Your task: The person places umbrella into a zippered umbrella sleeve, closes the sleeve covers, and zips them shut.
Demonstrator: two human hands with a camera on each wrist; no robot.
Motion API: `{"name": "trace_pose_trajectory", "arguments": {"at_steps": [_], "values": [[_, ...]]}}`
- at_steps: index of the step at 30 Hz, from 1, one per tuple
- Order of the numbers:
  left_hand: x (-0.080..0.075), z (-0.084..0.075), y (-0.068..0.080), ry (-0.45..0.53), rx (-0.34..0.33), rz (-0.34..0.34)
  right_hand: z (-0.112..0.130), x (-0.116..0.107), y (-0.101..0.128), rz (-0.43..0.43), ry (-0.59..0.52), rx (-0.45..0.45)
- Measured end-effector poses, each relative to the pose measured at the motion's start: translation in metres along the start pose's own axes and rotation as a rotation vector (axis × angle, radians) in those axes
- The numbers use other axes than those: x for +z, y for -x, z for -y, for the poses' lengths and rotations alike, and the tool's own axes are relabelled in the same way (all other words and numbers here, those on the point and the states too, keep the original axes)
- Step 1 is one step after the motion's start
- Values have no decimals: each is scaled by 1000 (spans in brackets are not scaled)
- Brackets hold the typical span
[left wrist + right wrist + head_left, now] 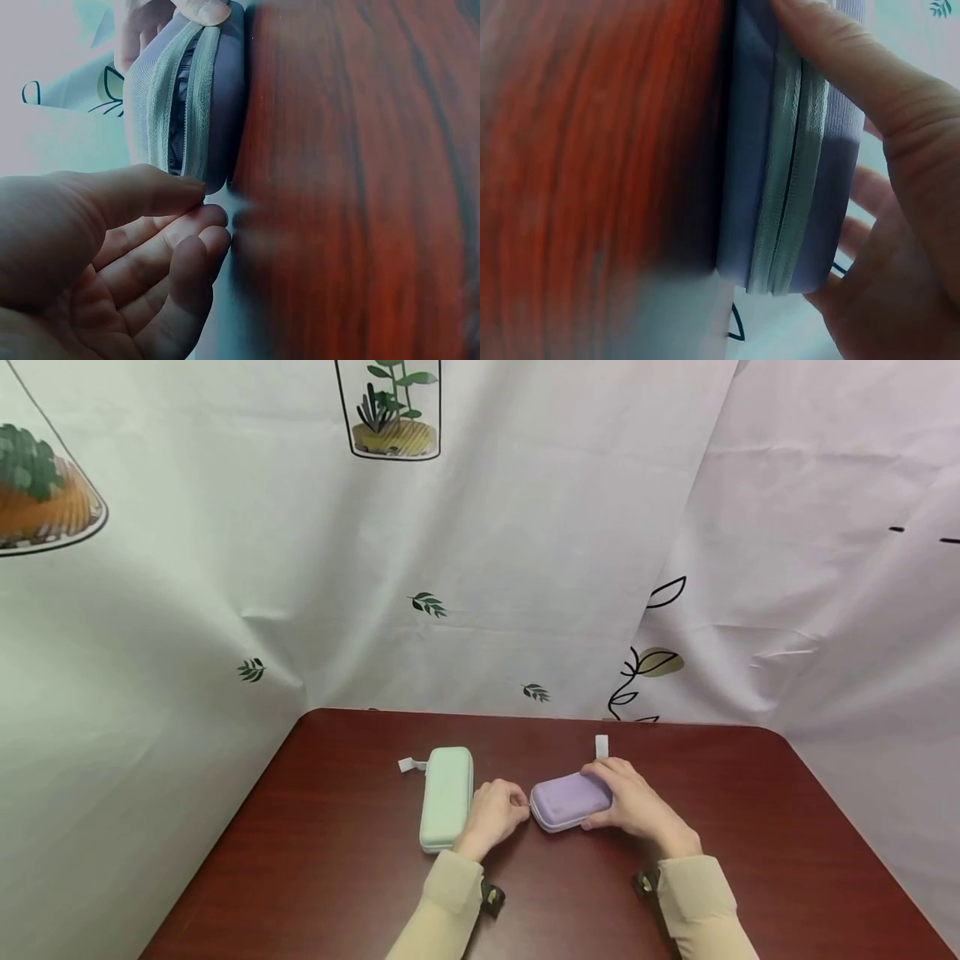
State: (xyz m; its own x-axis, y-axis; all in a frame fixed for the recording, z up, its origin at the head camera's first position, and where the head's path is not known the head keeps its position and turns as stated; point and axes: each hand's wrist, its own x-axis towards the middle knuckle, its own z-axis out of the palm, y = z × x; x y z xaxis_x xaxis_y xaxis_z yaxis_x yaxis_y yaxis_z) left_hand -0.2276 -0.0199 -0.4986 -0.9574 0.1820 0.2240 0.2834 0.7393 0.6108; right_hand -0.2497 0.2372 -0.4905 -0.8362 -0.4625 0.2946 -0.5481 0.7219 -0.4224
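Observation:
A purple zippered case (566,802) lies on the table, tilted slightly in the head view. My right hand (636,803) grips its right end, thumb on the near side and fingers over the far side. At the case's left end, my left hand (495,817) pinches the zipper pull between thumb and fingertips, which hide most of it. The left wrist view shows the zipper (196,112) parted, with dark lining in the gap. Along the side seen in the right wrist view, the zipper bands (787,187) lie close together.
A mint-green zippered case (446,797) lies left of my left hand, with a white strap (408,765) at its far left. Another white strap (602,746) sticks out beyond the purple case. Behind the dark red table (337,877) hangs a patterned white cloth (480,560).

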Motion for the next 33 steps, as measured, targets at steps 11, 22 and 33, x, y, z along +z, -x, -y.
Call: {"name": "trace_pose_trajectory", "arguments": {"at_steps": [11,22,33], "values": [[-3,-8,7,-30,-1,69,15,-4,-4,6,56,97],[-3,-10,12,-23,31,85,23,0,-4,-11,136,189],[-4,-14,12,-35,48,66,32,-1,-6,-16,179,243]]}}
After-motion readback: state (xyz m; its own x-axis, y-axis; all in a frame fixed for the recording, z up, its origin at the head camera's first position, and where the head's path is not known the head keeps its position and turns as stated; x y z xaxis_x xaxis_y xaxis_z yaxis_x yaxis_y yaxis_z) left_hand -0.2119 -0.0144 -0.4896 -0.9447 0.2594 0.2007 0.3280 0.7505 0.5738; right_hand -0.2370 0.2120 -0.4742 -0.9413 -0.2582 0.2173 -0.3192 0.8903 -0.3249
